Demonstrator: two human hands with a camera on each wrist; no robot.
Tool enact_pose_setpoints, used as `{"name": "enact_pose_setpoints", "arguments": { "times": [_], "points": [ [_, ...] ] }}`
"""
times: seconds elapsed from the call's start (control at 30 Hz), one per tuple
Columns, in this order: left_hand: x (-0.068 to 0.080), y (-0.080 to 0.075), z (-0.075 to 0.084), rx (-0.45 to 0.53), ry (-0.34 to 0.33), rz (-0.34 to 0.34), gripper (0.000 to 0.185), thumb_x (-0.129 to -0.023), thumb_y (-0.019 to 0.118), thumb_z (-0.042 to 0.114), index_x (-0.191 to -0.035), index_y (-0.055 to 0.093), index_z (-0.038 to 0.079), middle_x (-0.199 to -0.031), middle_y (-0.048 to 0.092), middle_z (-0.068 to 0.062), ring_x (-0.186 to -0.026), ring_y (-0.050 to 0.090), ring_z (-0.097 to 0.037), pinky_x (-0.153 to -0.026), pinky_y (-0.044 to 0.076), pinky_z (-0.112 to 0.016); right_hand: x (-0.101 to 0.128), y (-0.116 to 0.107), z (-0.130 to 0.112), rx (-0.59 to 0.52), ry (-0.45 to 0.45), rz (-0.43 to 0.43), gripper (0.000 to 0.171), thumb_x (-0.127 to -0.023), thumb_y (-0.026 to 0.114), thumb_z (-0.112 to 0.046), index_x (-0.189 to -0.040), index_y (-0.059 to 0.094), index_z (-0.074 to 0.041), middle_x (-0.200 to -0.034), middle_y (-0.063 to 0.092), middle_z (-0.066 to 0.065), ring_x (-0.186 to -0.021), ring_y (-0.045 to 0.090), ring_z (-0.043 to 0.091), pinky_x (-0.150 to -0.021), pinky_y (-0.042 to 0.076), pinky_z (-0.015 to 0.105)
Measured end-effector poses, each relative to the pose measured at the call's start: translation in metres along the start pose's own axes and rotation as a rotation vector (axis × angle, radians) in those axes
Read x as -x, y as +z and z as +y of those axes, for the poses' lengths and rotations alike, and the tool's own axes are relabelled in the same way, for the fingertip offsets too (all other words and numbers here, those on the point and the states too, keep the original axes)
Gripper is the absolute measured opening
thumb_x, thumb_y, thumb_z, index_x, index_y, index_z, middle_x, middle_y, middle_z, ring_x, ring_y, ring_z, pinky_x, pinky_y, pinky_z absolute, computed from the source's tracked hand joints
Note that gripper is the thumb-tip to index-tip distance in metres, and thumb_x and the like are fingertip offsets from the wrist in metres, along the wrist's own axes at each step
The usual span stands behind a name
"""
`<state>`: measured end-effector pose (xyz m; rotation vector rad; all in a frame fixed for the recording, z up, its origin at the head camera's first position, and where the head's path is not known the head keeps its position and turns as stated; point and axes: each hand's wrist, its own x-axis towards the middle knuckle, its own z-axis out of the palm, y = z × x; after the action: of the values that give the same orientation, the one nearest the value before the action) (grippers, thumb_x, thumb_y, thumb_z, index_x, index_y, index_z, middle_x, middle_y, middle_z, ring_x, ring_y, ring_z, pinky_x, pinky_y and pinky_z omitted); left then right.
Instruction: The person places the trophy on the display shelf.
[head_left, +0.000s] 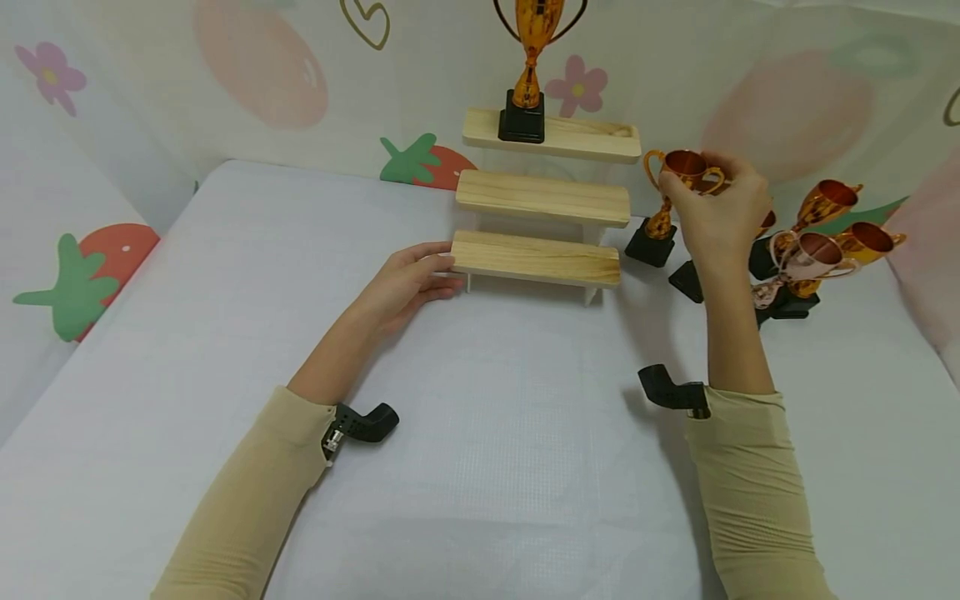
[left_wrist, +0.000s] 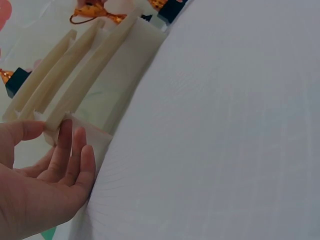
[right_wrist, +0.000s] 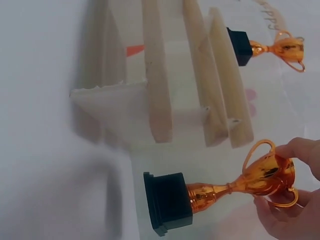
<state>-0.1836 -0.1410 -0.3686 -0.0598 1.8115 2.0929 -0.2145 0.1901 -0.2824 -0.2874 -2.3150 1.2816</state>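
Left hand (head_left: 408, 282): grip relaxed, straight fingers touching the left end of the stepped shelf's (head_left: 536, 257) lowest step.
Small trophy (head_left: 667, 204): just right of the shelf, base at the worktop (head_left: 487, 433).
Handling: probably light, rigid, slick; the cup rim suits a pinch.
Right hand (head_left: 720, 212): grip narrow, pinching the cup.

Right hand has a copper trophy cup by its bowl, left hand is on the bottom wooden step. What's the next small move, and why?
Probably lift the copper trophy cup with the black base leftward onto the middle wooden step. The right hand already pinches its bowl, the top wooden step carries one gold trophy, the two lower steps are bare, and the left hand steadies the bottom wooden step.
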Motion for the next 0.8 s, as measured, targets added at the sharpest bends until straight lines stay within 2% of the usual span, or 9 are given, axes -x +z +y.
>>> {"name": "enact_pose_setpoints", "arguments": {
  "times": [0.17,0.4,0.57,0.8],
  "points": [
    [-0.001,-0.001,-0.001,0.005,0.001,-0.001,0.052,-0.111,0.047,0.01,-0.159,0.037,-0.005,-0.144,0.052,-0.022,-0.093,0.068,-0.008,-0.084,0.057,-0.018,0.0,-0.004,-0.002,0.012,-0.006,0.01,0.052,-0.092,0.08,-0.028,-0.137,0.068,-0.005,-0.131,0.066,0.01,-0.089,0.054,-0.001,-0.074,0.049,0.015],
    [0.0,0.0,-0.001,0.008,0.01,-0.003,0.051,-0.111,0.047,0.01,-0.159,0.038,-0.006,-0.14,0.054,-0.019,-0.091,0.069,-0.008,-0.082,0.057,-0.018,0.0,-0.009,-0.004,0.004,-0.013,0.022,0.049,-0.093,0.08,-0.029,-0.136,0.069,-0.007,-0.119,0.063,-0.002,-0.081,0.049,-0.001,-0.071,0.045,0.016],
    [-0.001,0.0,-0.001,0.001,0.004,0.0,0.051,-0.112,0.047,0.011,-0.159,0.038,-0.004,-0.143,0.052,-0.02,-0.094,0.068,-0.009,-0.083,0.057,-0.018,-0.002,-0.015,-0.005,-0.034,-0.002,-0.006,0.052,-0.092,0.081,-0.027,-0.137,0.068,-0.006,-0.117,0.06,-0.006,-0.078,0.052,0.001,-0.069,0.047,0.013],
    [-0.002,-0.002,-0.002,0.002,0.0,0.006,0.051,-0.111,0.048,0.011,-0.159,0.038,-0.004,-0.144,0.053,-0.021,-0.093,0.068,-0.008,-0.084,0.057,-0.019,-0.007,-0.024,-0.007,-0.103,0.018,-0.079,0.054,-0.093,0.081,-0.025,-0.14,0.065,-0.007,-0.119,0.059,-0.009,-0.085,0.059,0.0,-0.077,0.05,0.015]
  ]
}}
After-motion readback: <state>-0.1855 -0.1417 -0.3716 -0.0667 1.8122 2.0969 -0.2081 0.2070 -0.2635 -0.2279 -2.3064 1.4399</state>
